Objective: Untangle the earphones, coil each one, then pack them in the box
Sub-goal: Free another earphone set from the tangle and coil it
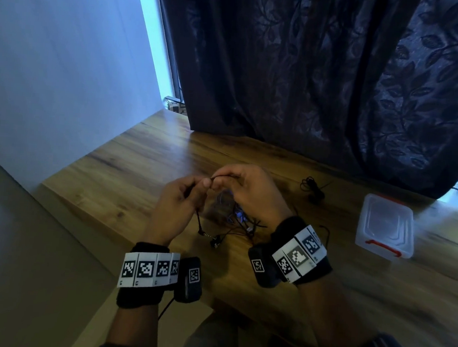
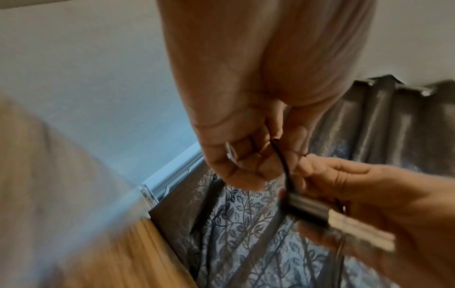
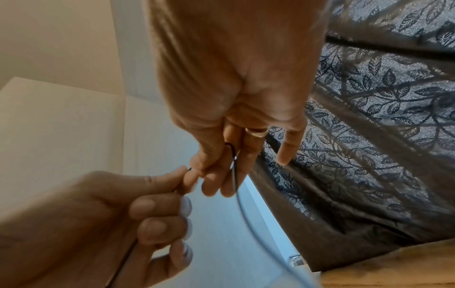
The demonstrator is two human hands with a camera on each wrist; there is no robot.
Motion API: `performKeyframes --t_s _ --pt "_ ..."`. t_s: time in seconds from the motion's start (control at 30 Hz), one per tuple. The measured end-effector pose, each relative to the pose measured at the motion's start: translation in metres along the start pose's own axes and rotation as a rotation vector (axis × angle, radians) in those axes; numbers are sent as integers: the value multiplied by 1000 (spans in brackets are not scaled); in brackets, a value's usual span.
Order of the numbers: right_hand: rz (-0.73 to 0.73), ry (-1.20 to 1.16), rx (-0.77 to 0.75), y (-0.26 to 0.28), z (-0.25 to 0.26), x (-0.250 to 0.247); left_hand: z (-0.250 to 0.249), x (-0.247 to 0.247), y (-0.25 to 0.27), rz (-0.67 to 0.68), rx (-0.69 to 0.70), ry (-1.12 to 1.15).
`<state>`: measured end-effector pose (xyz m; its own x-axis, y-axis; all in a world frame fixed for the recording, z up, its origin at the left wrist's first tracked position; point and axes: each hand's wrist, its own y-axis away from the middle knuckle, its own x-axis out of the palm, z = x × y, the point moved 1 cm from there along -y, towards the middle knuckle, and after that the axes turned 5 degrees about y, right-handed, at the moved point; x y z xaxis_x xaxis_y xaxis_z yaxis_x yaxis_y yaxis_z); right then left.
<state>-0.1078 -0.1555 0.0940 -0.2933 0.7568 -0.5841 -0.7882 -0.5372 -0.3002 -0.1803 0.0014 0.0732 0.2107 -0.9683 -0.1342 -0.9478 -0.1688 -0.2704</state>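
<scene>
Both hands are raised over the wooden table (image 1: 146, 167), close together. My left hand (image 1: 201, 185) pinches a thin black earphone cable (image 1: 220, 176) between thumb and fingers, and my right hand (image 1: 223, 182) pinches the same cable a short way along. The cable's plug end (image 1: 204, 232) hangs below the left hand. A tangle of black and bluish earphones (image 1: 236, 218) lies on the table beneath the hands. In the left wrist view the left hand (image 2: 270, 155) holds the cable (image 2: 283, 163). In the right wrist view the right hand (image 3: 211, 172) grips the cable (image 3: 235, 175).
A separate bundle of black earphones (image 1: 313, 188) lies on the table to the right. Further right stands a clear plastic box (image 1: 385, 226) with red clips, its lid on. A dark patterned curtain (image 1: 325, 85) hangs behind the table, and a wall is at left.
</scene>
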Motion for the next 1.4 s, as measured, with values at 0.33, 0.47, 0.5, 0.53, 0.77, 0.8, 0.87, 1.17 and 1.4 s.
performKeyframes --t_s 0.33,0.47,0.5,0.53,0.77,0.8,0.87,1.17,1.4 --pt "-154 -176 -99 -3 -2 -2 2 -6 2 240 -272 688" --pt "-193 -179 -150 -6 0 -6 5 -10 2 236 -302 627" --pt "-205 -170 -152 -7 0 -7 6 -10 2 237 -302 602" --pt "-226 -155 -147 -7 0 -7 6 -9 2 237 -298 573" --pt "-170 -3 132 3 -9 15 -2 -2 -1 138 -114 460" --pt "-55 50 134 8 -8 22 -2 -1 -2 107 -93 435" --pt "151 125 89 21 -3 33 1 0 -1 71 -80 368" --pt "323 301 -123 31 16 20 8 4 1 38 -131 0" --pt "-153 25 -51 -1 14 -16 -2 7 1 69 -88 211"
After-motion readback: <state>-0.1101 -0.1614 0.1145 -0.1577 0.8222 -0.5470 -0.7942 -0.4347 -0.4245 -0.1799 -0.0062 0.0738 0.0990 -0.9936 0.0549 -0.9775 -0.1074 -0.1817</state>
